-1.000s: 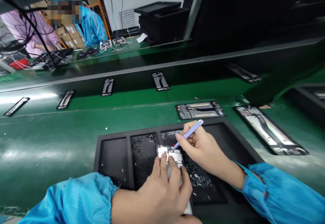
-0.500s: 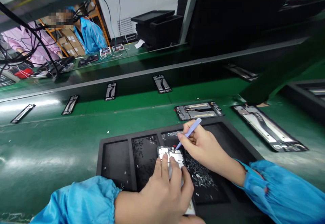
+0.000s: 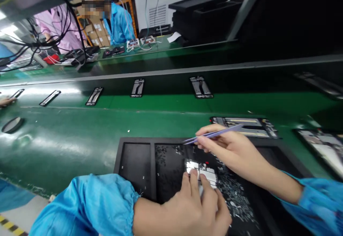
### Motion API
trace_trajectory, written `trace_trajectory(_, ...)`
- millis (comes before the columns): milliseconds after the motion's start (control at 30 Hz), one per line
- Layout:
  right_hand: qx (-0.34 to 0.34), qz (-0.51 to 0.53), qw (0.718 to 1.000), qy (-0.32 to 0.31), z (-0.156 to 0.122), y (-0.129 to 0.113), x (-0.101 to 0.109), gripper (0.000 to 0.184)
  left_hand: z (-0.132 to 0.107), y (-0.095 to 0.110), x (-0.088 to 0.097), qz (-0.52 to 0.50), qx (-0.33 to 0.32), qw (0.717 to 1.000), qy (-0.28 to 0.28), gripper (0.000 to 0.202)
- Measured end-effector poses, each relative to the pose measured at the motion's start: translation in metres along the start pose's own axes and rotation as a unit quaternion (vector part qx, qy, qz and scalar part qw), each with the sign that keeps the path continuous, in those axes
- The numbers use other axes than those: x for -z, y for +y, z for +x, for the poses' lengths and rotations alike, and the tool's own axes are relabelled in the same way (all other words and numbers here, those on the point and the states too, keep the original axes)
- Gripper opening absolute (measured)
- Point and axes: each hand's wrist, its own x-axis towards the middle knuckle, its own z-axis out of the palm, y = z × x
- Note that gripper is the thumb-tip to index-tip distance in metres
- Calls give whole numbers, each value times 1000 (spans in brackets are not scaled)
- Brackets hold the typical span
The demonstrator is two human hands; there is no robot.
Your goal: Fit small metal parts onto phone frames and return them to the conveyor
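Observation:
My left hand (image 3: pixel 199 204) is closed around a phone assembly (image 3: pixel 206 173) with silver metal shields, its fingertips lying on the upper face; the lower part is hidden under the hand. Between the fingers of my right hand (image 3: pixel 227 143) is a pair of purple tweezers (image 3: pixel 217 133), pointing left, with the tips apart from the phone and just above the tray. Beneath both hands lies a black compartment tray (image 3: pixel 153 171). Many tiny parts (image 3: pixel 238 196) are scattered in its compartments.
Behind the tray a phone frame (image 3: pixel 249 127) lies on the green bench (image 3: pixel 93 129), with another (image 3: pixel 321 143) at right. Several more (image 3: pixel 200 87) lie in a row on the dark-and-green strip. A co-worker's hand (image 3: pixel 7 101) shows at far left. Black trays (image 3: pixel 203 18) are stacked behind.
My right hand has lifted the tweezers off the phone's top end, turning them flatter with tips leftward. My left hand still holds the phone. The whole view has swung left.

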Motion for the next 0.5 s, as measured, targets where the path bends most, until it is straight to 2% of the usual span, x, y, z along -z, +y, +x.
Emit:
trace_trajectory(67, 34, -25, 996, -75, 16, 2, -11, 33, 0, 1, -1, 9, 8, 1000, 10, 71)
trace_trajectory(167, 111, -74, 986, -105, 29, 11, -28, 25, 1, 9, -5, 25, 21, 999, 3, 42)
trace_trajectory(333, 161, -125, 971, -123, 27, 20, -35, 19, 2, 20, -10, 14, 61, 997, -40, 34)
trace_trajectory(500, 179, -114, 968, -136, 26, 17, -34, 15, 0, 17, -9, 15, 68, 997, 19, 30)
